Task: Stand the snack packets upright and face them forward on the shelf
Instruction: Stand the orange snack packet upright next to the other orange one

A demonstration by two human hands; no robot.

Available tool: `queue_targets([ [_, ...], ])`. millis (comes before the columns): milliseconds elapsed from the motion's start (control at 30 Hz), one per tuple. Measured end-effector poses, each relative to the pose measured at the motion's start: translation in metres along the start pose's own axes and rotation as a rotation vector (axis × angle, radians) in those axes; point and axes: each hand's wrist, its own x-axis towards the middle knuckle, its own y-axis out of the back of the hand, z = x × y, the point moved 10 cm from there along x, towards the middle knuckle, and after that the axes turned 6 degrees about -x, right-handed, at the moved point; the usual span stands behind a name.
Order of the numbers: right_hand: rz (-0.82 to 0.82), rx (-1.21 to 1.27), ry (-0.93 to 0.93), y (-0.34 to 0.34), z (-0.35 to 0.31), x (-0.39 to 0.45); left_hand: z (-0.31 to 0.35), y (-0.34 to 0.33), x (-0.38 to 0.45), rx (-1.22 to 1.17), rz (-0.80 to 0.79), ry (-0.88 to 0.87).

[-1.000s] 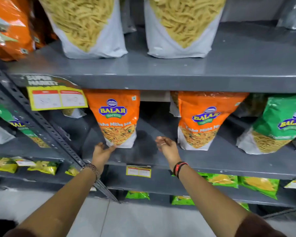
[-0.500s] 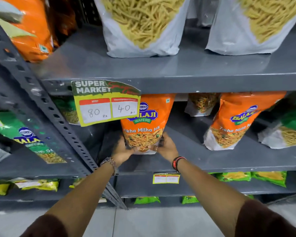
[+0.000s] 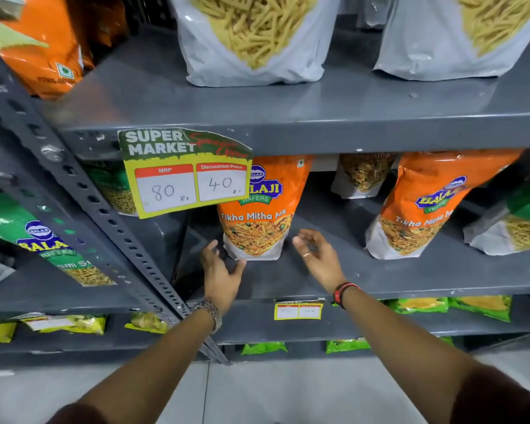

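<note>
Left hand (image 3: 220,272): extended to the middle shelf (image 3: 410,280), palm turned inward, fingers (image 3: 209,250) spread apart and empty, just beside the lower left corner of the orange packet (image 3: 257,218); a metal watch (image 3: 211,310) is worn at the wrist.
Orange packet: seen standing upright on the shelf, front label facing forward, between the two hands and touched by neither.
Right hand (image 3: 318,258): held open to the packet's right, fingers loosely curled and apart, a ring (image 3: 306,254) on one; a red-and-black band (image 3: 343,293) is worn at the wrist.
Price tag (image 3: 185,174): hung from the upper shelf edge, covering the packet's top left corner.
Second orange packet (image 3: 432,206): tilted leftward, well apart to the right.
Green packet (image 3: 520,221): leaned at the far right.
</note>
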Motion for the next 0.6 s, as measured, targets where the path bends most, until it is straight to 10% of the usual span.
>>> queue_targets([
  [600, 0.211, -0.002, -0.097, 0.267, 0.122, -0.014, 0.079, -0.244, -0.092, -0.174, -0.381, -0.023],
])
